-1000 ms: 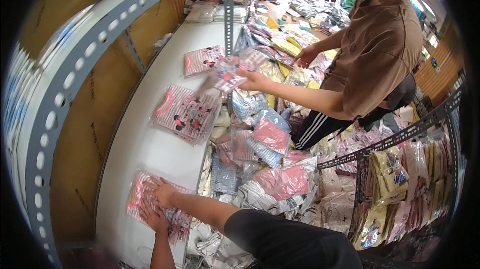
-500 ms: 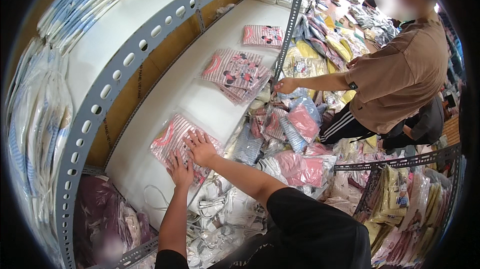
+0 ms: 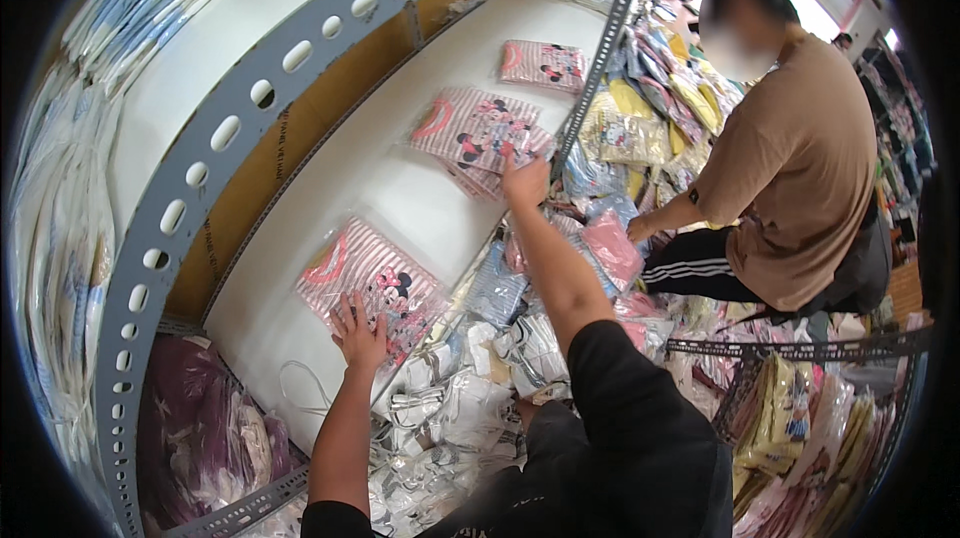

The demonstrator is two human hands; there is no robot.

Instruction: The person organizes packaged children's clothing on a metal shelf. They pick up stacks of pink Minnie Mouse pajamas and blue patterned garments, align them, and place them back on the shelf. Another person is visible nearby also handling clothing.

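A bagged pink-and-white striped shirt with a cartoon print [image 3: 372, 273] lies on the near part of the white shelf [image 3: 345, 173]. My left hand [image 3: 360, 335] rests on its lower edge, fingers spread and open. Farther along the shelf is a small, uneven stack of similar bagged striped shirts [image 3: 470, 128]. My right hand [image 3: 526, 181] reaches to the right edge of that stack, its fingers curled closed on the edge of a bagged shirt; the fingertips are partly hidden. Another bagged striped shirt [image 3: 543, 65] lies beyond the stack.
A grey slotted metal beam [image 3: 225, 133] curves along the left, with bagged garments [image 3: 65, 228] above it. An upright post [image 3: 600, 58] stands beyond my right hand. Bagged clothes [image 3: 490, 288] heap beside the shelf. A person in a brown shirt [image 3: 800, 158] bends over the heap at right.
My right hand has left the near shirt and moved away to the edge of the stack. My left hand stays on the near shirt. The person in brown has bent lower, reaching into the heap.
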